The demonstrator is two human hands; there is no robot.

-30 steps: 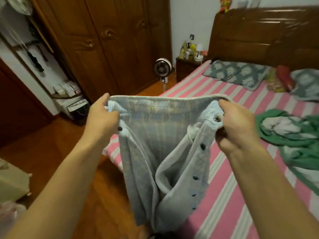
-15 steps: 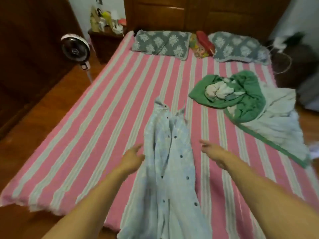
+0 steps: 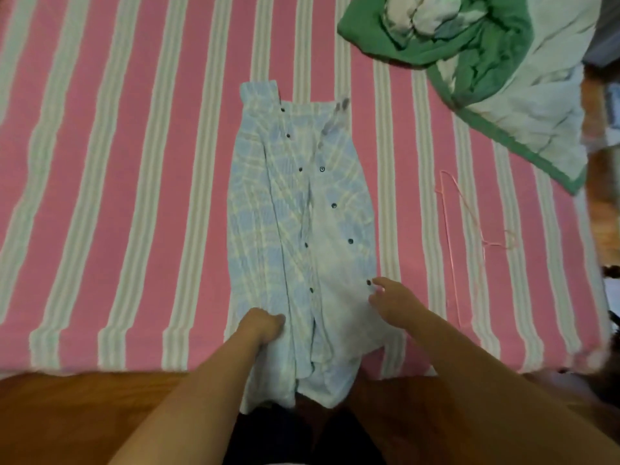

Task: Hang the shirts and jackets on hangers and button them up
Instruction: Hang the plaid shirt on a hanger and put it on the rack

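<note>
pink-striped bed (image 3: 134, 196) holds plaid shirt (image 3: 302, 213), pink hanger (image 3: 469, 226).

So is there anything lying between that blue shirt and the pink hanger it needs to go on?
Nothing visible. The shirt lies flat on the bed, and the hanger lies to its right with only bare striped cover between them. The right hand is at the shirt's right edge, on the hanger's side.

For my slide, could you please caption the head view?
Both hands spread an unbuttoned plaid shirt on the striped bed, hanger nearby.
</note>
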